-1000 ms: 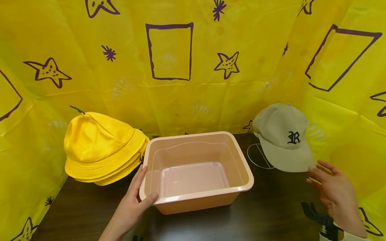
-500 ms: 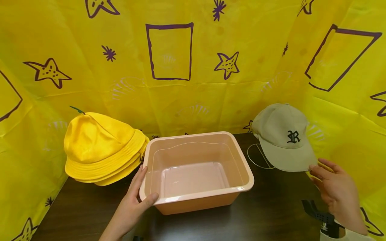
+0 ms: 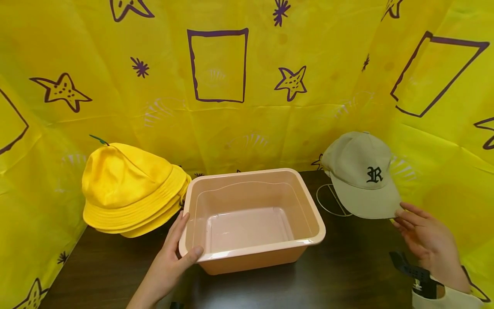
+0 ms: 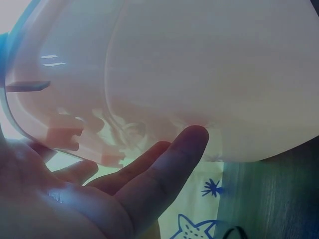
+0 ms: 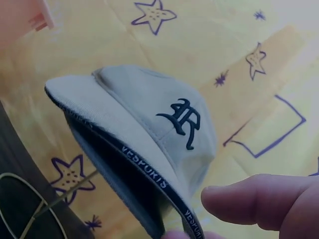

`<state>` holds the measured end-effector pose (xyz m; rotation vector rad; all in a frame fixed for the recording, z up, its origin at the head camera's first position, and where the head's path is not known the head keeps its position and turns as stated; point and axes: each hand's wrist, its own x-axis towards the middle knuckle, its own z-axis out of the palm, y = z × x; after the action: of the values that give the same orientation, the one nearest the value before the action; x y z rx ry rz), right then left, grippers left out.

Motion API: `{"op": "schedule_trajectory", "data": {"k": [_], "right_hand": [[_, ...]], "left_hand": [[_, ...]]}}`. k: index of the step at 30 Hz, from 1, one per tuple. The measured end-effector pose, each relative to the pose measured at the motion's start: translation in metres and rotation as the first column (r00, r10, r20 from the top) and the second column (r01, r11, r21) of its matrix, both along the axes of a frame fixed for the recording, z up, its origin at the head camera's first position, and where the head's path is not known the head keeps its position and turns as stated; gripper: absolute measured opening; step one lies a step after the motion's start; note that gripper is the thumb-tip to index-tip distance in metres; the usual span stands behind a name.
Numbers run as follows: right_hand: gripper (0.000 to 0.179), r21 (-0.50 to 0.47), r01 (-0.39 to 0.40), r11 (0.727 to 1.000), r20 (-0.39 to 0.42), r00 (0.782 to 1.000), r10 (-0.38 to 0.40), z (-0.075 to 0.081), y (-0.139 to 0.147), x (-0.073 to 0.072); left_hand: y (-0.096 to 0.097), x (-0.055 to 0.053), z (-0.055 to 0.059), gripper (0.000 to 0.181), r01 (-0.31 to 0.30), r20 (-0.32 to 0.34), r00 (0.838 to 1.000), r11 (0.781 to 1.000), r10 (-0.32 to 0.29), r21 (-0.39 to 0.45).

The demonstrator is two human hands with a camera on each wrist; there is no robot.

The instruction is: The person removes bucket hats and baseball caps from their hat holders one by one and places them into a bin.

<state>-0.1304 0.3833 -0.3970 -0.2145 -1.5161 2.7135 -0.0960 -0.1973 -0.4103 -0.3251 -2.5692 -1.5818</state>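
Observation:
A pale pink plastic basin point(image 3: 251, 253) stands mid-table in the head view. My left hand point(image 3: 173, 253) grips its left end, thumb over the front rim and fingers along the outer side. The left wrist view shows these fingers point(image 4: 164, 174) close against the basin wall point(image 4: 224, 74). To the right, a beige baseball cap point(image 3: 359, 167) with a dark embroidered letter sits on a wire stand point(image 3: 332, 201). My right hand point(image 3: 430, 238) pinches the near right corner of its brim. In the right wrist view the brim edge lies between the thumb point(image 5: 244, 199) and fingers, which are mostly hidden.
Several yellow bucket hats point(image 3: 127, 193) are stacked left of the basin, the top one with a green stem. Yellow cloth point(image 3: 270, 128) printed with stars encloses the back and sides of the dark wooden table point(image 3: 339, 274).
The cap has shifted slightly left and turned a little, with my right hand moving at its brim. The left hand and basin stay where they were.

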Motion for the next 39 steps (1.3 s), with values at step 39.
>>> {"op": "schedule_trajectory", "data": {"k": [39], "right_hand": [[0.039, -0.782, -0.154, 0.604, -0.192, 0.981, 0.002, -0.001, -0.002, -0.011]], "left_hand": [[0.001, 0.001, -0.002, 0.083, -0.005, 0.001, 1.000, 1.000, 0.005, 0.030]]}}
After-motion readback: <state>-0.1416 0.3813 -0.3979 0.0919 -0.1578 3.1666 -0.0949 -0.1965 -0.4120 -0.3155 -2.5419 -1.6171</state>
